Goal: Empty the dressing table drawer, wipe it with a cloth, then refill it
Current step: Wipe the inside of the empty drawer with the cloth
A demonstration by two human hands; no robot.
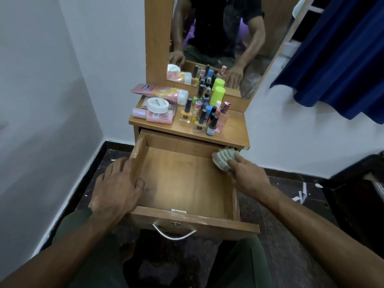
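Right hand (248,175) hides part of the cloth (223,159).

The drawer (182,179) is wooden, pulled fully out of the dressing table (234,133), and bare inside. Its front carries a curved metal handle (174,232) and a lock. The cloth (223,160), pale with grey stripes and bunched up, sits against the drawer's far right corner. The emptied toiletries stand on the tabletop: pink tubes (162,92), a white jar (158,104), nail polish bottles (202,115) and a green-capped bottle (217,95).
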